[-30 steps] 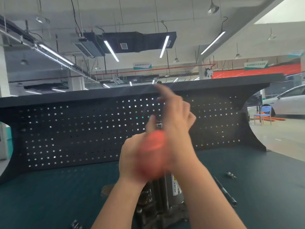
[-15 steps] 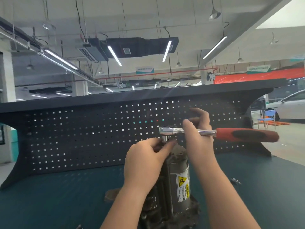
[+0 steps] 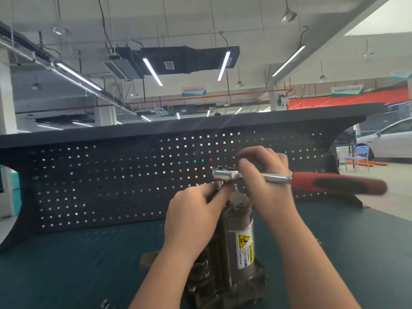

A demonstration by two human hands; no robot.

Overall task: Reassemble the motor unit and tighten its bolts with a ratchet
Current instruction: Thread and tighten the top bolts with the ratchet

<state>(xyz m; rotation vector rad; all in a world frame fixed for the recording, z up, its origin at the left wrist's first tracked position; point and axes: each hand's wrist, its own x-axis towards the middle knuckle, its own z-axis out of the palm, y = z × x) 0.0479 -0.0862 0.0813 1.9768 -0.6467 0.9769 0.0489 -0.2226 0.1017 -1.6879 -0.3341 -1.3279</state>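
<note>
- The right hand (image 3: 266, 181) pinches the ratchet (image 3: 289, 180) by its bare metal shaft, just behind the head, thumb in front and fingers curled over the top; the left hand (image 3: 194, 216) is curled at the top of the motor unit (image 3: 239, 237), its fingertips pinching the socket directly under the ratchet head.
- The worktop (image 3: 66, 264) is the largest thing here, a dark teal surface running out to both sides; its right edge falls away to the open workshop floor, and there is wide bare room to the left of the arms.
- The pegboard (image 3: 100, 181) stands upright along the back edge of the worktop, closing off the far side behind both hands.
- A white car (image 3: 392, 139) is parked well apart, beyond the right end of the pegboard, with a blue chair (image 3: 359, 156) near it.
- The motor unit stands upright on the worktop between the two forearms, a yellow warning label on its side.
- The ratchet lies level above the motor, head to the left and red-and-black handle reaching out to the right, free of any hand.
- A small metal part (image 3: 104, 304) lies on the worktop at the bottom edge; what it is cannot be told.
</note>
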